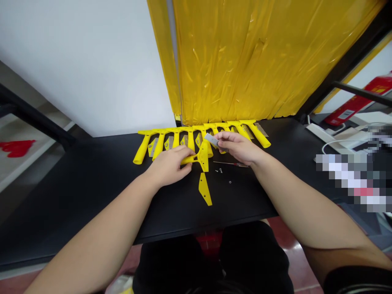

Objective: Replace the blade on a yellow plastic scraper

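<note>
Apparently mid-assembly, my left hand (170, 166) grips a yellow plastic T-shaped scraper handle (202, 158), my right hand (240, 148) pinching a flat grey metal blade (210, 140) that probably needs aligning with it.

Before me I see a flat black tabletop (88, 179), a smooth white upright panel (92, 61) beside wrinkled, glossy yellow plastic sheeting (260, 61), a slanting dark bar (346, 61) rightward, and reddish tiled flooring (303, 269) below.
</note>
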`<state>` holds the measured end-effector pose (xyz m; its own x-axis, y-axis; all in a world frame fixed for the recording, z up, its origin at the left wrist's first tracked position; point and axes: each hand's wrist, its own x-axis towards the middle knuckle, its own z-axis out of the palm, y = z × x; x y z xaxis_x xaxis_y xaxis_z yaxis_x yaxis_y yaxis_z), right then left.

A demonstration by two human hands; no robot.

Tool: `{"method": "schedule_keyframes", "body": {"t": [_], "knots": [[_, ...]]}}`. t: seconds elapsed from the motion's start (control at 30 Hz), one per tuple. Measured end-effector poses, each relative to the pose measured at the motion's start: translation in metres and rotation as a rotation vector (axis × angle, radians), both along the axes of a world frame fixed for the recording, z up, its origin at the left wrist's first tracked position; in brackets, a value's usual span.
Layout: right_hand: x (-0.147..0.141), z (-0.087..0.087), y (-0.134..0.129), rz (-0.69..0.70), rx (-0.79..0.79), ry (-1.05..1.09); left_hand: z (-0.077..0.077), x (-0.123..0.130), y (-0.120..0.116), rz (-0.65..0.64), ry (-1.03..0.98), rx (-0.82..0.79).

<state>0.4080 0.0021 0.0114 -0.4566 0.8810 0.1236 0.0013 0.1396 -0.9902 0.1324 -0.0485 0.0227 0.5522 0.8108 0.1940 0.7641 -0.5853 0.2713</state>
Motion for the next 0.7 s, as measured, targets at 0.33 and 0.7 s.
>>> {"method": "schedule_keyframes", "body": {"t": [0.33,0.7], "knots": [[0.0003,0.0046,-0.0026,-0.052,0.124,0.035,-0.0001,-0.0003,-0.0002,0.008,0.003,0.013],[-0.0009,0.0013,-0.0031,-0.053,0.083,0.039,0.0021,0.0021,-0.0033,0.028,0.017,0.036]]}}
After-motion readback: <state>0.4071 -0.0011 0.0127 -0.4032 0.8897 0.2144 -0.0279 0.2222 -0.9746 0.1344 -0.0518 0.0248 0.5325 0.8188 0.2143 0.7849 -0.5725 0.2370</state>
